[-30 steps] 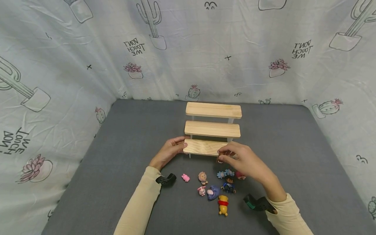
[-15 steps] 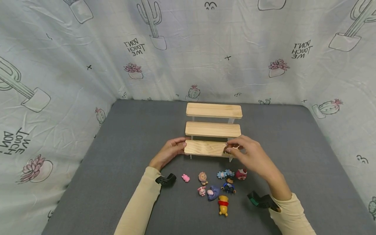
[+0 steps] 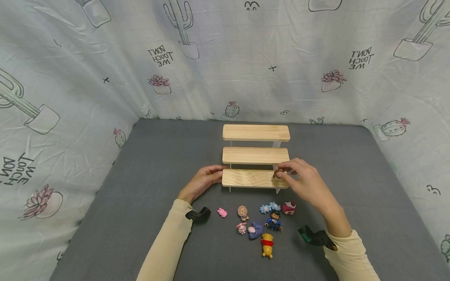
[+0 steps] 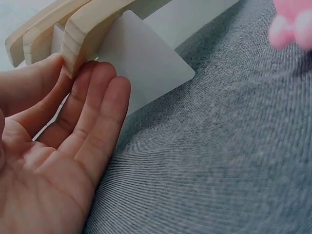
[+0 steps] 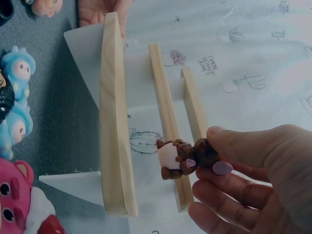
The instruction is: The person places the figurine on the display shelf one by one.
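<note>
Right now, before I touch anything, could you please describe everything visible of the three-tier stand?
The stand has three pale boards with wood grain and rounded corners, rising like steps away from the person. Whitish, plastic-looking supports carry them. It stands upright on the grey surface. The left hand grips the left end of the lowest board. Whether the brown figurine in the right hand touches it is unclear.

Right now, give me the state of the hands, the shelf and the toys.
Left hand: pinching the bottom board's left end.
Right hand: holding the brown toy.
Brown toy: off the table, near the bottom board's right end.
Shelf: standing upright.
Yellow bear: lying down, unheld.
Blue toys: side by side.
Other toys: on the table; poses too small to judge.
</note>
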`<state>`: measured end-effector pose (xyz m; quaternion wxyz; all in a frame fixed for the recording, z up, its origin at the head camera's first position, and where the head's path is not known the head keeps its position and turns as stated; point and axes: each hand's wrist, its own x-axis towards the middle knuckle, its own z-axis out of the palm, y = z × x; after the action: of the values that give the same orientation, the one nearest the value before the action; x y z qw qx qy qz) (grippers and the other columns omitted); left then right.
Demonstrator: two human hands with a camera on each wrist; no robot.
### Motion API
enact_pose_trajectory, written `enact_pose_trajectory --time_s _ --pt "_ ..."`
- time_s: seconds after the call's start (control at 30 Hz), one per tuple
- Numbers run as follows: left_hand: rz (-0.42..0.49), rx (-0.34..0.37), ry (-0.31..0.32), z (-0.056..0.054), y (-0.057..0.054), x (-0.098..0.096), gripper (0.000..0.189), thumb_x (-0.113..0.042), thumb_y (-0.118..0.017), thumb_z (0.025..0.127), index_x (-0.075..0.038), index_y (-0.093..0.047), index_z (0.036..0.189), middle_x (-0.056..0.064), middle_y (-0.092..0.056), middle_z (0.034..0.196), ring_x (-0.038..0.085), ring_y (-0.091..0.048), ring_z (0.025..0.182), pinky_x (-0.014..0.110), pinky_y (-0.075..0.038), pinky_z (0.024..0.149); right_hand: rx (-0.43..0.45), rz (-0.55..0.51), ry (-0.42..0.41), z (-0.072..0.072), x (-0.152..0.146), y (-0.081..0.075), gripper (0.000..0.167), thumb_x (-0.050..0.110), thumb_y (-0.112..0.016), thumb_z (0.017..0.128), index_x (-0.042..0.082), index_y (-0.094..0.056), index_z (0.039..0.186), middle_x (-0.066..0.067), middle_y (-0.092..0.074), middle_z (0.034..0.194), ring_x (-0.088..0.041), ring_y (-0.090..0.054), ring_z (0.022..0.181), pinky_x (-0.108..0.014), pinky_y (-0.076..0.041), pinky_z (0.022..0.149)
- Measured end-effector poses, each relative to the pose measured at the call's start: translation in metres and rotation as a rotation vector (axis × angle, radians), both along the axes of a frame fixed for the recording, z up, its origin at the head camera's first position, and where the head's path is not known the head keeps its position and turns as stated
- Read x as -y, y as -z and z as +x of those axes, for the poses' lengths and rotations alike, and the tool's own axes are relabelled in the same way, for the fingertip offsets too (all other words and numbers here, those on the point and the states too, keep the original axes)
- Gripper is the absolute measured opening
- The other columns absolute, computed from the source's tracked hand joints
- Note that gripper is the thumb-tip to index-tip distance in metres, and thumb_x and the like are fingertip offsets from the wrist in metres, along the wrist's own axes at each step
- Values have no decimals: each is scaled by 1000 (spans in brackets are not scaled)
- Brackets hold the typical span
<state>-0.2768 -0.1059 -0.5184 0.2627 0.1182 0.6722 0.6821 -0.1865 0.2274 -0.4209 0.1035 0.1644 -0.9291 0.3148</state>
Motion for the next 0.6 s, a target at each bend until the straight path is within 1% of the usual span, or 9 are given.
enact_pose_trajectory --time_s 0.2,0.47,0.6 --pt "8 -7 -10 0 0 0 40 -11 -56 103 7 -55 139 25 -58 140 10 -67 109 30 -56 96 -24 23 26 -2 -3 1 23 12 -75 92 5 -72 114 -9 -70 104 -28 -66 94 -49 -57 78" --pt "24 -7 -5 -2 3 0 40 -11 -56 103 7 -54 139 25 -57 140 12 -67 109 29 -56 94 8 83 71 -4 -5 1 24 17 -74 93 6 -73 115 -8 -71 106 -28 -63 96 -45 -53 76" --pt "23 -12 -1 -1 3 0 40 -11 -57 103 7 -54 139 24 -58 140 12 -67 109 29 -56 94 29 90 79 -4 -6 3 25 17 -74 93 7 -73 116 -8 -71 107 -30 -62 96 -45 -52 74"
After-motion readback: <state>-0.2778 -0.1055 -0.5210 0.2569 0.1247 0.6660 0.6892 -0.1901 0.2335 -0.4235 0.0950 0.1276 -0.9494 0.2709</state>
